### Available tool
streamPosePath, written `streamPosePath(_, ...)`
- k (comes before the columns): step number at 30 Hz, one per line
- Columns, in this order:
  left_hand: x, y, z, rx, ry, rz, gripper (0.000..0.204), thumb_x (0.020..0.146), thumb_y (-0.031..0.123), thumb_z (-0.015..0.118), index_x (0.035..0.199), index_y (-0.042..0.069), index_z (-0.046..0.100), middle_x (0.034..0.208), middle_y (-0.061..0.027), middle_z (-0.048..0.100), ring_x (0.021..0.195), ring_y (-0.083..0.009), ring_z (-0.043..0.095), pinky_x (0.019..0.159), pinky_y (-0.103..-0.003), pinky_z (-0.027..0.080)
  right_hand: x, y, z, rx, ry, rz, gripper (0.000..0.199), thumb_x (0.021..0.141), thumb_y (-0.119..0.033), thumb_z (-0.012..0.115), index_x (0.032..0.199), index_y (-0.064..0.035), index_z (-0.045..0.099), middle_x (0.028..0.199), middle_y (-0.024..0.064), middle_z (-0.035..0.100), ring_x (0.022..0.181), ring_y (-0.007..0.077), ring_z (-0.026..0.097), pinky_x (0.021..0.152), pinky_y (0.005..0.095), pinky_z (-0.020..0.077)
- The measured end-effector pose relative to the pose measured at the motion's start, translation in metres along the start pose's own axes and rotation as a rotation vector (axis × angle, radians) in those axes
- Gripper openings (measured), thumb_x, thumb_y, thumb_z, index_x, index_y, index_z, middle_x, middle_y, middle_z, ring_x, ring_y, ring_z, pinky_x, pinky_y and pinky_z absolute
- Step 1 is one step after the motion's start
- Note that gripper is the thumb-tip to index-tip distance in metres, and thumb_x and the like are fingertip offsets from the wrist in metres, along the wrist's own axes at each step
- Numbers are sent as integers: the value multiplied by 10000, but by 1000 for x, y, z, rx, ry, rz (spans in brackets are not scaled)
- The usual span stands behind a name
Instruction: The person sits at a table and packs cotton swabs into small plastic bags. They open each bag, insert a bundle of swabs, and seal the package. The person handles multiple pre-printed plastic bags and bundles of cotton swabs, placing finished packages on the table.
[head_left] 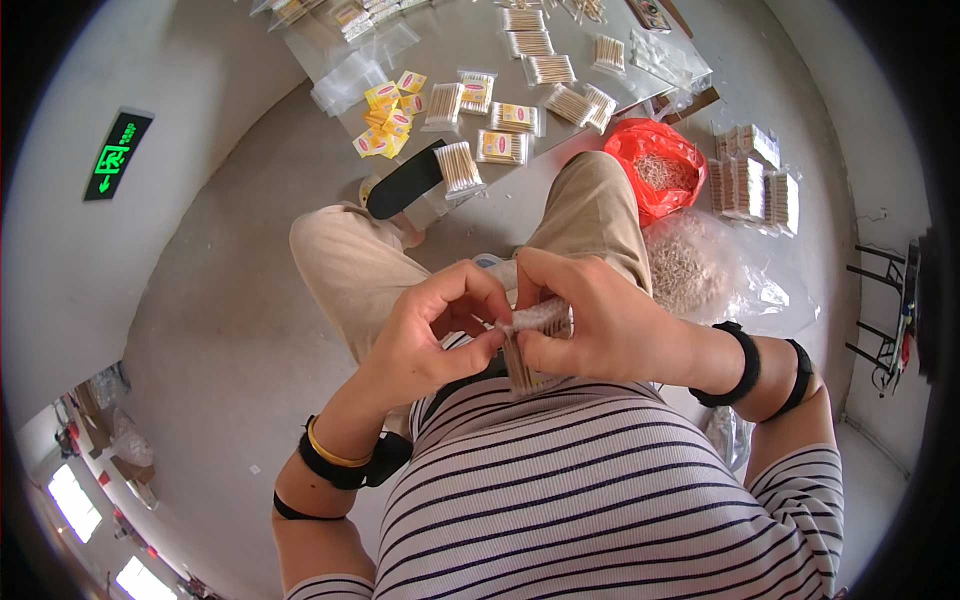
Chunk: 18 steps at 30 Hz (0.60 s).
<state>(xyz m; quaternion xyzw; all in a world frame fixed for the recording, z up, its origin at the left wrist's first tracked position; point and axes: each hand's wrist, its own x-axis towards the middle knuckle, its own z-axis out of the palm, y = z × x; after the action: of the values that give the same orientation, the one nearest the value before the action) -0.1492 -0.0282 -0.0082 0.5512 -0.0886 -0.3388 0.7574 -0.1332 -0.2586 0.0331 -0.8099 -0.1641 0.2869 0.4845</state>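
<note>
Beyond the knees, yellow labels (390, 115) and filled clear packets (503, 146) lie scattered; a red bag (655, 165) sits beside. Left hand (425, 335) and right hand (590, 315) pinch a clear bundle of cotton swabs (530, 335) near the chest.

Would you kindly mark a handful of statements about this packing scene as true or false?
1. Both hands hold one small clear packet of wooden sticks. True; the left hand and right hand pinch it together.
2. The red plastic bag lies at the person's left. False; it lies at their right.
3. Yellow paper labels lie on the grey floor. True.
4. The person wears a plain shirt. False; the striped shirt has dark lines on white.
</note>
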Motion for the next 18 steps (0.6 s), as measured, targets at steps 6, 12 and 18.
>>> streamPosePath(6,-3,4,3,47,16,45,187,882,-47,706,1028,20,611,1054,-41,621,990,-103,640,895,-274,555,-4,-5,3,-70,57,-74,328,765,-236,738,944,-14,577,804,216,686,757,445,674,687,499,540)
streamPosePath(12,-6,5,6,132,34,119,186,863,-67,723,991,25,623,1051,-48,626,975,-111,655,871,-269,568,-5,-11,6,-114,78,-82,314,758,-212,737,941,-17,573,820,208,687,772,439,681,692,497,545)
streamPosePath(18,-12,10,12,15,153,8,263,881,-35,729,1107,27,607,1102,-44,631,1019,-117,658,901,-288,568,-9,-5,-3,13,11,-103,330,826,-204,747,1023,-7,570,887,194,709,802,411,697,709,454,546)
